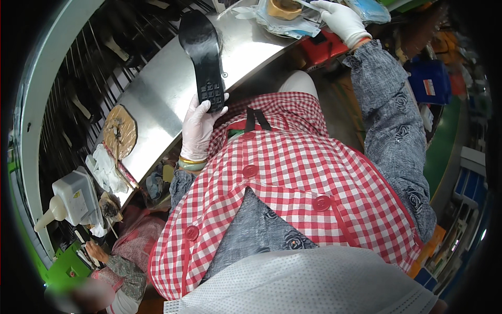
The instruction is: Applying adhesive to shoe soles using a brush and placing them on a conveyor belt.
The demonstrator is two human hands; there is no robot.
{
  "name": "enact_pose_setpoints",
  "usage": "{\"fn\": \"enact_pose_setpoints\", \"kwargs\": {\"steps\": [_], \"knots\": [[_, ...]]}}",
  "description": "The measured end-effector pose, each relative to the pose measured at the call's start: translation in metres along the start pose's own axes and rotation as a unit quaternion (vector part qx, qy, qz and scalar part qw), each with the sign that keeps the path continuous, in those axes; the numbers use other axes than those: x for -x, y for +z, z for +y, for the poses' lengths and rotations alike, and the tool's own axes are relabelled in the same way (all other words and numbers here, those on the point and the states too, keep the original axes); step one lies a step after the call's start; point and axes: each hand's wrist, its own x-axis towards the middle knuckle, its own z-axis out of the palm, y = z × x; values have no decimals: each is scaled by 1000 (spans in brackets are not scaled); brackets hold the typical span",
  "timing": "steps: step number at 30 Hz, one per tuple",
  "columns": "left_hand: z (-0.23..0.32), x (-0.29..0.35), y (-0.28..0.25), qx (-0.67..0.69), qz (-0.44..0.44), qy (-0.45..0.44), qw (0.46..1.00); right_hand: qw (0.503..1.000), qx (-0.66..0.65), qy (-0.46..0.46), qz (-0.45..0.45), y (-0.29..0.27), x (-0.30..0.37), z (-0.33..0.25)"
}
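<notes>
Head view, landmark = the curved steel worktop (157,99).

Left hand (201,128), white-gloved, is at the near edge of the worktop. Its grip is pressed together around the heel end of a black shoe sole (201,55): thumb on one side, fingers wrapped round the other. The sole is held up off the worktop, toe end pointing away over the steel, tread side facing the camera. My read: it's held that way so the underside can be looked over.

Sole: matte to slightly glossy black, long and narrow. The forepart is smooth; the heel carries a block of small square lugs. No visible glue or damage, though detail is limited.

Right hand (342,21), also gloved, is stretched to the far right end of the worktop. It rests on a heap of clear plastic bags (285,26) beside a tan cup-shaped piece (284,8). Fingers look pressed onto something thin, but I can't tell exactly what.

On the left part of the worktop lies a tan round pad (119,131). Past the left end stands a white dispenser bottle (70,201), likely parked within reach.
</notes>
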Motion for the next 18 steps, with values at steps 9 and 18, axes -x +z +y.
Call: {"fn": "enact_pose_setpoints", "kwargs": {"steps": [9,18], "knots": [[-7,-1,1,296,-15,-30,955,994,82,-29,-67,3,-11,6],[0,12,21,117,30,7,993,998,-25,-15,-64,8,-12,14]]}}
